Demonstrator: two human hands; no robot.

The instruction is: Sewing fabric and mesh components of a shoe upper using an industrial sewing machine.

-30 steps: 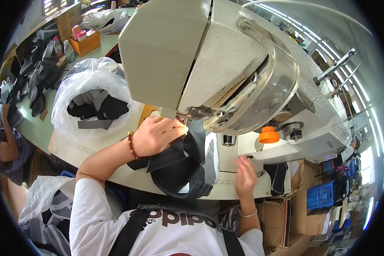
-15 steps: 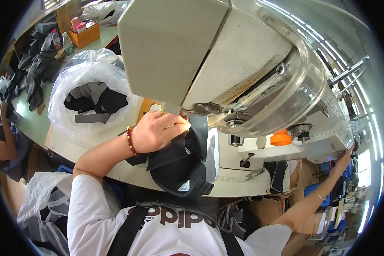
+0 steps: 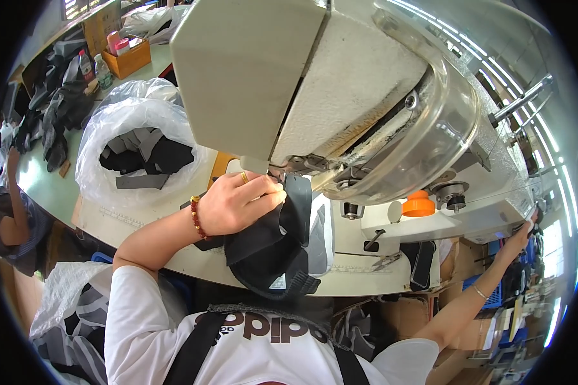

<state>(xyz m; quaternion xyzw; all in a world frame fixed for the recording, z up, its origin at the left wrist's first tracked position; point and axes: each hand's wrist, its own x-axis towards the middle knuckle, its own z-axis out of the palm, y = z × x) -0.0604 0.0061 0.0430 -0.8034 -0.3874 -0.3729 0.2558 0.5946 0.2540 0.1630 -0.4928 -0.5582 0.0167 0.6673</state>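
Under the head of a beige sewing machine (image 3: 250, 70) lies a black fabric piece (image 3: 263, 250) with a ribbed edge and a small white label. A smooth dark flap (image 3: 297, 208) and a grey-and-white layer (image 3: 320, 234) lie along its right side. My left hand (image 3: 232, 202) pinches the fabric beside the needle area, its fingers closed; the fingertips partly cover the stitching spot. My right arm reaches far to the right, where my right hand (image 3: 528, 226) is at the machine's far end. Its fingers are too small and hidden to read.
A clear plastic bag (image 3: 87, 154) of grey and black cut pieces stands left of the machine. An orange knob (image 3: 417, 204) sits on the machine's right. Small snips (image 3: 385, 262) and a dark strip (image 3: 421, 266) lie near the table's front edge. Another person's arm (image 3: 13, 192) shows far left.
My view has shifted slightly, so the machine head appears a little further left. Both hands keep their places, and the black fabric's folds near my left hand lie slightly differently.
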